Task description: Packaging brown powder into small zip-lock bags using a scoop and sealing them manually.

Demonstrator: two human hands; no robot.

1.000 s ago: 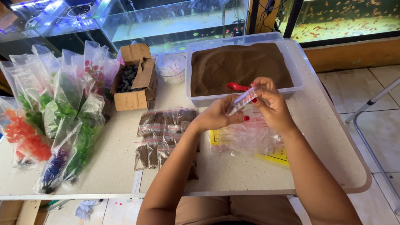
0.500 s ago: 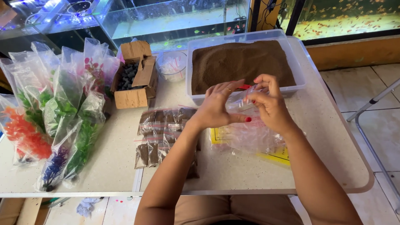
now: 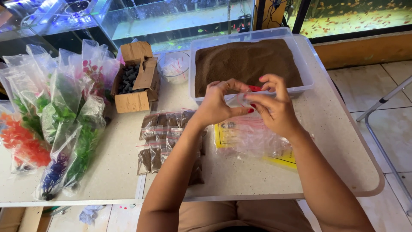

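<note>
My left hand [image 3: 218, 103] and my right hand [image 3: 274, 106] meet in front of the clear plastic tub [image 3: 307, 81] of brown granules, both pinching a small clear zip bag [image 3: 240, 101] with a red strip between the fingertips. A red scoop [image 3: 254, 88] lies in the granules just behind my hands. Below my right hand lies a heap of empty clear zip bags [image 3: 253, 137] on a yellow sheet [image 3: 281, 160]. Left of my forearm, several filled bags of brown granules [image 3: 159, 139] lie flat on the table.
Bagged plastic aquarium plants [image 3: 56, 120], green, red, orange and purple, cover the table's left side. An open cardboard box [image 3: 136, 77] of dark pieces and a small clear round cup [image 3: 174, 66] stand behind. Fish tanks [image 3: 171, 19] line the back. A metal chair leg [image 3: 382, 129] stands right.
My hands have drawn closer together around the small bag, and it now sits lower, between both sets of fingertips. The red scoop shows again behind them.
</note>
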